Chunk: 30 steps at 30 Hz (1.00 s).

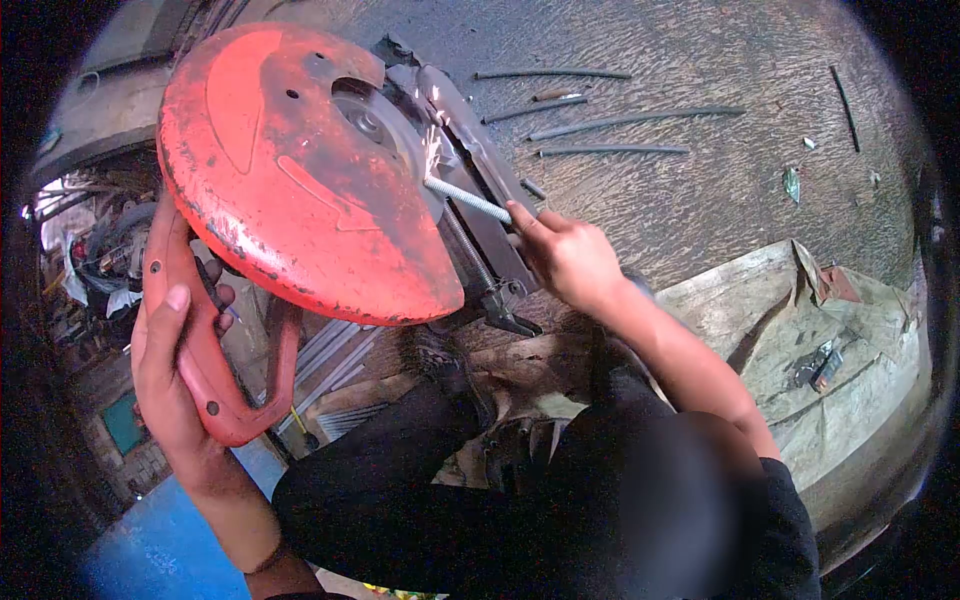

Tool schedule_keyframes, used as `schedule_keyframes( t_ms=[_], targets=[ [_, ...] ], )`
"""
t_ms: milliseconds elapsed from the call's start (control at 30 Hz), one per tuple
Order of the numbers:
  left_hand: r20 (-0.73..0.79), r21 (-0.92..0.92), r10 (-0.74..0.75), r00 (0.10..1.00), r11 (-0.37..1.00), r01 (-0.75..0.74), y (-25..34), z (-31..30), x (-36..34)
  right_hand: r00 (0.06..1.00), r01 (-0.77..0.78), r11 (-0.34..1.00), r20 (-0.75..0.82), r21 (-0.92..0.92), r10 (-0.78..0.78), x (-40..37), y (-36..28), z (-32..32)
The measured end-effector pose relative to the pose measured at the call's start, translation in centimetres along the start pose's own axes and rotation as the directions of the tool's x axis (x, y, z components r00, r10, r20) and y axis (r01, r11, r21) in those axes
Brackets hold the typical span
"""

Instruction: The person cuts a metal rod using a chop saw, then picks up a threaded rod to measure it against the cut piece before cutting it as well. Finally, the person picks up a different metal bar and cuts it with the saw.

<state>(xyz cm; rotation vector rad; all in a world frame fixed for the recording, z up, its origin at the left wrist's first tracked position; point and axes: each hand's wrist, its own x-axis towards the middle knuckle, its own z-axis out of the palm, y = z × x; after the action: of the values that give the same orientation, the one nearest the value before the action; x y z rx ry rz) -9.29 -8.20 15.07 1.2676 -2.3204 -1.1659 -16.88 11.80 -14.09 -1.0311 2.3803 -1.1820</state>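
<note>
A cut-off saw with a scuffed red guard (300, 190) fills the left and middle of the view. My left hand (175, 370) is wrapped round the saw's red handle (240, 425), thumb on the near side. In my right hand (570, 255) is a metal rod (468, 199) that looks threaded. Its far end touches the edge of the grey cutting disc (405, 150), and sparks (432, 150) fly up from that spot. The index finger lies stretched along the rod. Under the guard runs the saw's dark metal base (480, 150); the guard hides much of the disc.
Several dark rods (635, 120) lie on the rough floor beyond the saw. A stained cloth sheet (800, 330) is spread at right, with a small box (827, 370) on it. Pale metal bars (340, 355) lie under the handle. Clutter (105, 250) stands at far left.
</note>
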Motion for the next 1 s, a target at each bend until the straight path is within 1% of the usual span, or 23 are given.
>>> schedule_keyframes(
  t_ms=[33,67,133,167,200,267,300,333,400,433,500,533,600,667,767,833,1000],
  targets=[
    [0.038,0.022,-0.008,0.999,1.000,0.008,-0.1,-0.4,0.2,1.000,-0.010,1.000,0.012,0.004,0.009,0.2,0.3,-0.4],
    [0.039,0.023,-0.008,0.999,1.000,0.007,-0.3,-0.8,0.4,1.000,-0.010,1.000,0.011,0.005,0.010,0.5,1.0,-0.5],
    [0.072,0.049,-0.047,0.996,0.998,0.043,-0.5,-1.3,0.5,0.990,-0.050,0.998,-0.133,-0.029,0.045,1.6,2.6,-0.7],
    [0.073,0.049,-0.045,0.996,0.998,0.042,-0.5,-1.0,0.5,0.986,-0.124,0.990,-0.100,0.062,0.130,2.3,2.9,-1.2],
    [0.047,0.023,-0.027,0.999,0.999,0.026,-0.3,-0.5,0.3,0.986,-0.125,0.990,-0.102,0.062,0.131,3.0,3.2,-1.6],
    [0.020,0.000,-0.009,1.000,1.000,0.009,-0.2,-0.2,0.2,0.989,-0.020,0.997,-0.147,-0.076,0.009,4.1,3.9,-2.1],
    [0.038,-0.008,-0.006,0.999,1.000,0.006,-0.1,-0.2,0.3,0.993,-0.054,0.997,-0.109,-0.047,0.048,4.5,3.6,-2.3],
    [0.056,-0.015,-0.003,0.998,1.000,0.004,-0.1,-0.2,0.3,0.993,-0.054,0.997,-0.108,-0.046,0.049,4.9,3.5,-2.5],
    [0.047,-0.007,-0.003,0.999,1.000,0.003,-0.1,-0.2,0.2,0.990,0.018,0.985,-0.134,-0.170,-0.041,5.6,3.4,-2.7],
    [0.037,0.000,-0.002,0.999,1.000,0.002,-0.1,-0.2,0.2,0.990,0.018,0.985,-0.133,-0.170,-0.041,5.9,3.5,-2.5],
    [0.020,0.002,-0.003,1.000,1.000,0.003,0.0,0.1,0.0,0.979,0.091,0.970,-0.157,-0.223,-0.128,6.6,3.8,-2.2],
    [0.005,0.001,-0.003,1.000,1.000,0.003,0.0,0.1,0.0,0.980,0.090,0.971,-0.157,-0.221,-0.126,6.8,3.9,-2.2],
    [0.012,0.002,-0.006,1.000,1.000,0.006,0.1,0.0,0.0,0.967,0.151,0.948,-0.159,-0.280,-0.201,7.2,4.2,-2.4],
    [0.021,0.000,-0.009,1.000,1.000,0.009,0.1,0.2,0.0,0.964,0.152,0.944,-0.168,-0.294,-0.207,7.3,4.2,-2.5],
    [-0.021,-0.004,0.012,1.000,1.000,-0.013,0.1,0.4,-0.1,0.964,0.147,0.938,-0.168,-0.316,-0.207,7.4,3.9,-2.7],
    [-0.007,0.013,-0.008,1.000,1.000,0.009,-0.1,-0.1,0.1,0.967,0.137,0.936,-0.161,-0.324,-0.197,7.4,3.8,-2.7],
    [-0.023,-0.001,-0.016,1.000,1.000,0.016,0.0,0.1,0.0,0.955,0.156,0.928,-0.190,-0.340,-0.230,7.4,3.9,-2.6]
  ],
)
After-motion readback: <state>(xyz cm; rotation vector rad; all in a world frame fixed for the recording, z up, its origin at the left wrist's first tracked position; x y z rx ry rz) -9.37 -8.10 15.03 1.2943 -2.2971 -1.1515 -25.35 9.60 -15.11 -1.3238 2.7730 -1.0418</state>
